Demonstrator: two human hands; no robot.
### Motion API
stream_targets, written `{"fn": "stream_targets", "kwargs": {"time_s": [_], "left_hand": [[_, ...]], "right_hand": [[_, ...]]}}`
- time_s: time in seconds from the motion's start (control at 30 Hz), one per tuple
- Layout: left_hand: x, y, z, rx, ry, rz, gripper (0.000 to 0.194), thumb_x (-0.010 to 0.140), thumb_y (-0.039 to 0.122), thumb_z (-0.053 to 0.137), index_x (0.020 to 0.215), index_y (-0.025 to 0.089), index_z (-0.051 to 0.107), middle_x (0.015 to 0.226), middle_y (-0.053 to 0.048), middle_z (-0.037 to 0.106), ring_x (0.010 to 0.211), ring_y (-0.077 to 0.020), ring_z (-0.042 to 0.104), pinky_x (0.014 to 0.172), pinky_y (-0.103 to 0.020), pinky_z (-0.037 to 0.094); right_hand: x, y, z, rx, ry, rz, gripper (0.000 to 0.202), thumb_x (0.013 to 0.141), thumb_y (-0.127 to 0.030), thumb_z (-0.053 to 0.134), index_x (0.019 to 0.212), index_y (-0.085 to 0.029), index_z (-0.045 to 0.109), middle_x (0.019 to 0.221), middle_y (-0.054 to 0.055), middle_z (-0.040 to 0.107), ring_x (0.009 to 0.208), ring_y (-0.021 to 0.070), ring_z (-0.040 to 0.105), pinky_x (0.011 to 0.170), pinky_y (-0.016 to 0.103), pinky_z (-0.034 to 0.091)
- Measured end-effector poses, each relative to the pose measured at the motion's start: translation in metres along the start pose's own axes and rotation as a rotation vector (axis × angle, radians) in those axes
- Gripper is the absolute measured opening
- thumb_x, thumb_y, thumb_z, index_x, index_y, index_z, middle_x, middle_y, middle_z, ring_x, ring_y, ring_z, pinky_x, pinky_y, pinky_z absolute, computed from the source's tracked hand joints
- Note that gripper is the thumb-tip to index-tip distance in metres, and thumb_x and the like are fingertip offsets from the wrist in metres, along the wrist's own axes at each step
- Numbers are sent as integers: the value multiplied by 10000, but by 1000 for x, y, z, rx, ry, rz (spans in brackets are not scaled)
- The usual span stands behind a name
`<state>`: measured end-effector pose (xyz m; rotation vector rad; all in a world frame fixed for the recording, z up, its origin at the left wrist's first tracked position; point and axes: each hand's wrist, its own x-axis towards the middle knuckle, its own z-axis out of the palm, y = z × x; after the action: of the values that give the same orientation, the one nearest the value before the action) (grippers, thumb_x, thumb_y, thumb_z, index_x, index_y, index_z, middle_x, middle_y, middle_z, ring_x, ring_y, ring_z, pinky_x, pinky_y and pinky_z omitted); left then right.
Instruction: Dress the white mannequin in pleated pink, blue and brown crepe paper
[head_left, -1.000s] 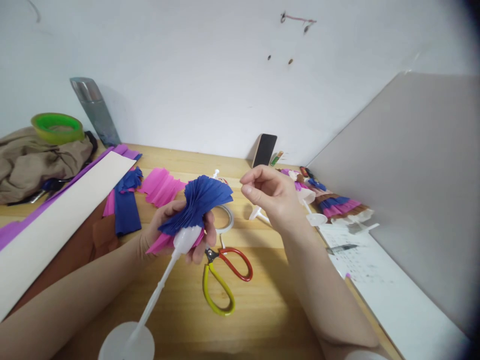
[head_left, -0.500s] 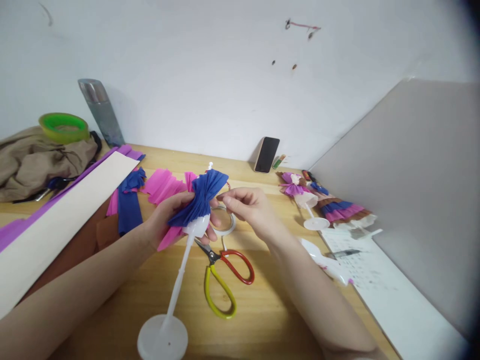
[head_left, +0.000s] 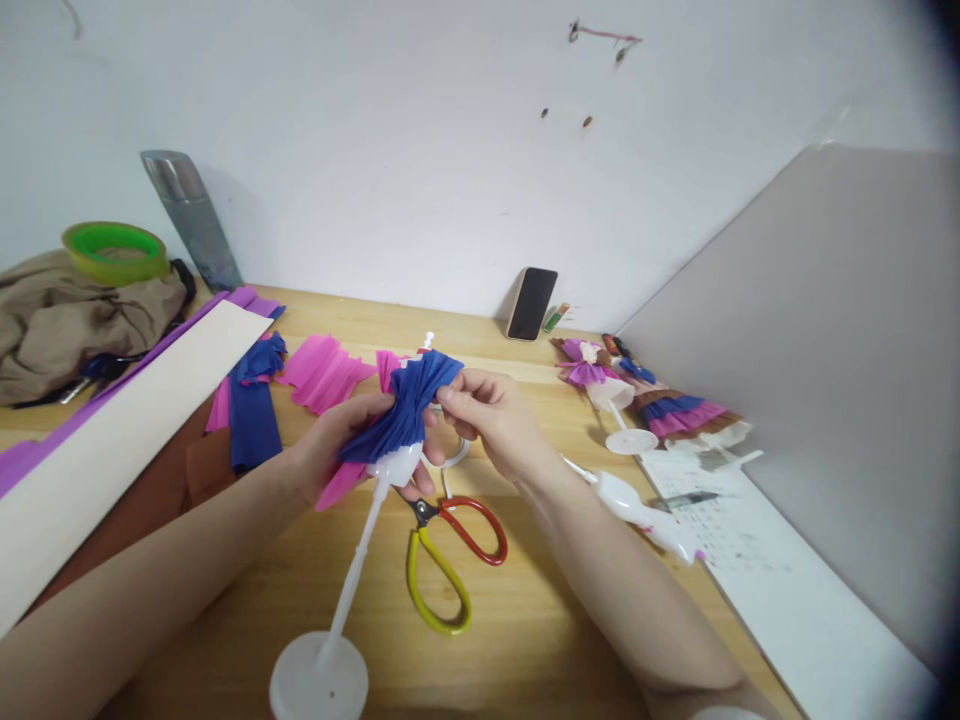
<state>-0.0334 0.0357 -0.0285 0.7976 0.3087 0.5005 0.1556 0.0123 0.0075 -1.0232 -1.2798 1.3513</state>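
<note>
My left hand (head_left: 341, 440) is closed around gathered blue crepe paper (head_left: 409, 405), which wraps the top of a white plastic doll stand (head_left: 364, 545). The stand tilts, its round base toward me. Pink paper (head_left: 339, 487) pokes out below the blue. With thumb and forefinger, my right hand (head_left: 487, 405) pinches the right edge of the blue paper. Behind the bunch a small white tip (head_left: 428, 340) sticks up. Scissors (head_left: 442, 545) with one red and one yellow handle lie below my hands. A white tape ring (head_left: 454, 455) is partly hidden behind my fingers.
Pink crepe paper (head_left: 322, 372) and a white strip (head_left: 157, 430) over coloured paper lie left. A bottle (head_left: 191, 220) and green tape roll (head_left: 112, 252) stand behind. A phone (head_left: 532, 303) leans on the wall. Right are a paper-dressed stand (head_left: 611, 392), a glue bottle (head_left: 645, 515) and a knife (head_left: 690, 498).
My right fingers have closed onto the right edge of the blue paper, where they were just beside it before. The view has shifted slightly.
</note>
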Motion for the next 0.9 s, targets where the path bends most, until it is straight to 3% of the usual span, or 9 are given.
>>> {"fn": "stream_targets", "kwargs": {"time_s": [0.3,0.57,0.73,0.9], "left_hand": [[4,-7,-7,-46,-79,7,447,884,456,449,1081,90,613,904,-165,744,762,-328,742,654,-397,579],[1,1,-4,-19,-135,0,460,898,442,428,1124,85,609,868,-157,732,744,-312,732,619,-373,565],[1,-1,-2,-39,-136,9,455,886,455,441,1074,84,627,823,-147,726,716,-309,730,588,-363,564],[0,3,2,-15,-134,-36,467,880,453,463,1105,78,625,852,-146,730,752,-306,735,615,-348,564]], "right_hand": [[1,2,-1,4,101,-19,372,652,-428,788,557,-156,554,461,-52,483,395,30,314,409,217,169],[-1,0,-5,-107,27,40,516,700,-637,682,585,-136,641,457,-16,482,407,60,366,410,243,169],[0,3,-4,-18,-15,28,434,711,-535,718,558,-147,600,505,-12,519,403,46,340,405,240,158],[0,4,-1,13,63,11,383,663,-450,768,531,-160,557,452,-43,475,381,35,310,397,225,153]]}}
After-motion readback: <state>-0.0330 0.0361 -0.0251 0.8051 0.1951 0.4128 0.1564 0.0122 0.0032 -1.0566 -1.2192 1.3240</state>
